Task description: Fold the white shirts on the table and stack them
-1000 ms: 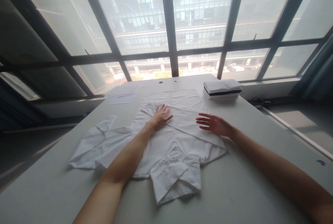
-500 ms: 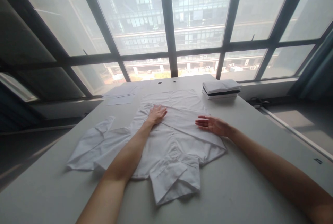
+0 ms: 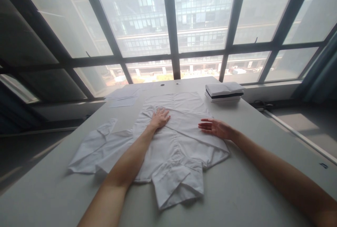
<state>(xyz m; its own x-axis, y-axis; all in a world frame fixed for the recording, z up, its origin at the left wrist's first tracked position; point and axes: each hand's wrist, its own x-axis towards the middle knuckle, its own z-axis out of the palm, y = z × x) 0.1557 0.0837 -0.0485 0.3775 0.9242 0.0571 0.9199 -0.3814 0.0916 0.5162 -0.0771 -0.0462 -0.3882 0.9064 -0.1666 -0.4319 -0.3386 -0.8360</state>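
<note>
A white garment [image 3: 184,146], which looks like a shirt, lies spread on the white table [image 3: 231,195], with one sleeve-like part [image 3: 89,149] stretched out to the left. Its gathered end, with a folded flap [image 3: 181,188], points toward me. Flat on the cloth, left of the middle, rests my left hand [image 3: 160,117] with its fingers spread. My right hand [image 3: 216,128] is at the garment's right side, fingers extended and turned inward, palm partly showing. It is over or against the cloth edge; whether it touches I cannot tell. Neither hand grips anything.
A stack of folded white cloth [image 3: 223,91] with a dark layer stands at the table's far right. Flat white sheets [image 3: 122,97] lie at the far left. Behind the table are large windows [image 3: 200,19] with dark frames. A small dark mark [image 3: 323,165] is at the right.
Both hands hold nearly the same places on the garment. The whole view has shifted very slightly; nothing was taken hold of or let go.
</note>
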